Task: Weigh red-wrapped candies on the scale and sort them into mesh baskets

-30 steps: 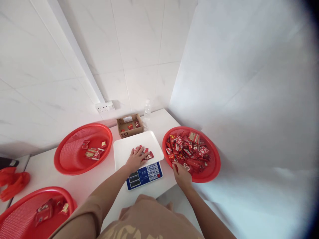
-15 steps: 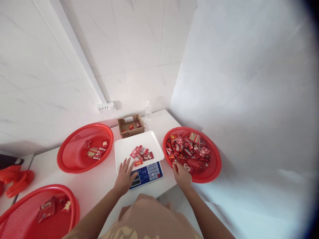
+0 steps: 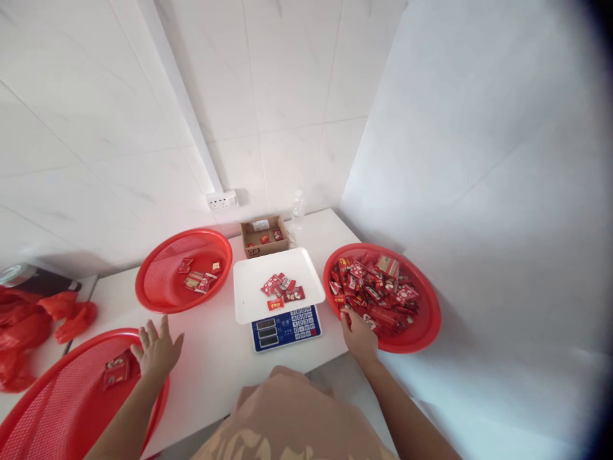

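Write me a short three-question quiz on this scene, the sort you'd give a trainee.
1. Fill in "behind" or "in front of": from the wearer's side, the cardboard box stands ____ the scale.
2. True or false: the left hand rests on the scale.
3. Which holds the most packets? A: the white tray. B: the basket at the right hand. C: the cardboard box.

Key: 1. behind. 2. False; its fingers are spread near the edge of another basket. 3. B.
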Available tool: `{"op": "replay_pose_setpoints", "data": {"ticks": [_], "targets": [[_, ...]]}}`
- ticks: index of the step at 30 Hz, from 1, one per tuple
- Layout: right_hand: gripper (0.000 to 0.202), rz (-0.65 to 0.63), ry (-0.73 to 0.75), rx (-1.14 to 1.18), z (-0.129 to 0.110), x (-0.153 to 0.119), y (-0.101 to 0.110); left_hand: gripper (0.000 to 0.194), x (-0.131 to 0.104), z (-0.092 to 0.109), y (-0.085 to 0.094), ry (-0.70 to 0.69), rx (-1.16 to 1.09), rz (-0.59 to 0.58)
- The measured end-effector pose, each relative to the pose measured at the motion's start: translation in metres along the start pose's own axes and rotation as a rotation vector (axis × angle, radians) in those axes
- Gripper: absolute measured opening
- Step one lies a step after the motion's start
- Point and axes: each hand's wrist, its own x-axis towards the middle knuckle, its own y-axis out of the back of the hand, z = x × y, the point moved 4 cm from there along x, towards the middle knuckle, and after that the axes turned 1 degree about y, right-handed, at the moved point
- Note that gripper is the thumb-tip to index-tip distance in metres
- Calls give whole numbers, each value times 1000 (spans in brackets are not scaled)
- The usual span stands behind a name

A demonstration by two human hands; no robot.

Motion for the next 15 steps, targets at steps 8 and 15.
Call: {"op": "replay_pose_setpoints", "data": {"ticks": [8, 15], "targets": [[35, -31, -27, -23, -2, 0, 2, 61, -8, -12, -11, 70, 23, -66], [34, -29, -3, -24, -3, 0, 3, 66, 5, -42, -18, -48, 40, -76]]}}
